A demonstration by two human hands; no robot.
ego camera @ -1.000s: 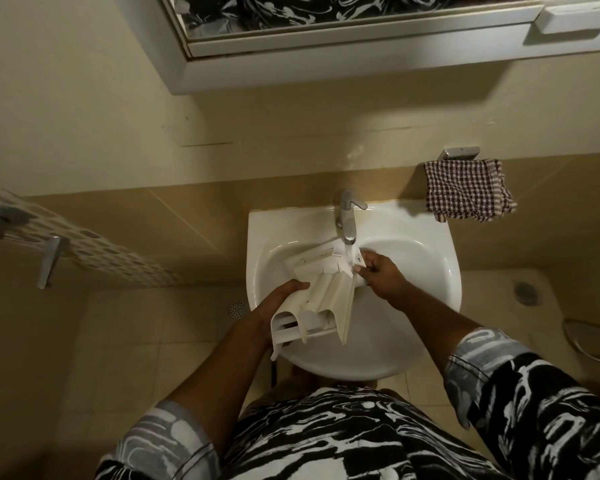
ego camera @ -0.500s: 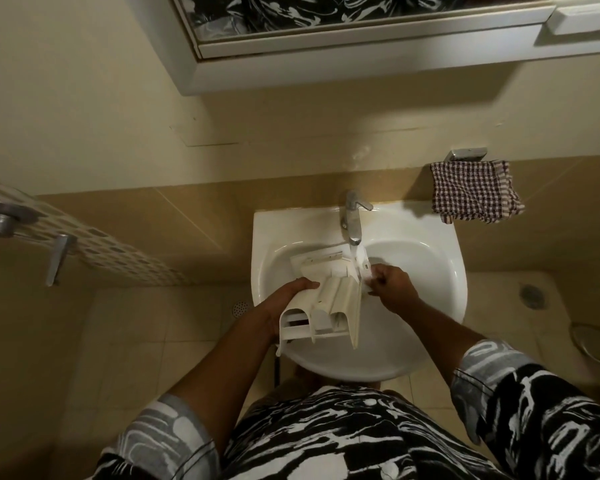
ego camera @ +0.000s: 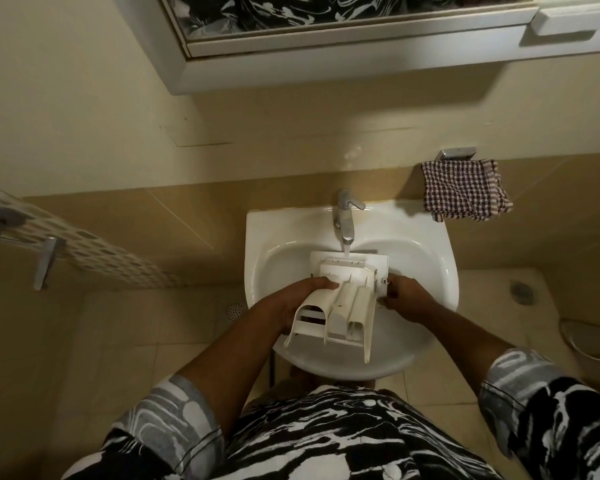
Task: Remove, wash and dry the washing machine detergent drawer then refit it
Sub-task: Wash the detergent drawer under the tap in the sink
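- From the head view, the white sink [ego camera: 267,230] sits on the tiled wall, and the person stands right at its front rim, with patterned black-and-white sleeves showing on both arms.
- The detergent drawer [ego camera: 343,299] is held over the bowl of the sink. Its broad flat front panel is at the far end, just under the tap [ego camera: 345,216], and its open ribbed end reaches out over the sink's near rim.
- A thin stream of water [ego camera: 346,252] falls from the tap's spout onto the far end of the drawer.
- The left hand [ego camera: 291,299] is at the drawer's left side, above the left half of the bowl. Its fingers [ego camera: 321,284] are curled over the edge of the drawer and grip it.
- The right hand [ego camera: 407,297] is at the drawer's right side, above the right half of the bowl. Its fingers are bent in tightly and hold the right edge of the front panel.
- A checked cloth [ego camera: 465,188] hangs from a metal holder [ego camera: 456,154] on the wall, just beyond the sink's far right corner.
- A mirrored cabinet [ego camera: 326,64] juts from the wall high above the sink.
- A round floor drain [ego camera: 234,310] lies just left of the sink, and another one [ego camera: 520,291] lies to the sink's right.
- A door handle [ego camera: 47,261] shows well to the left of the sink.
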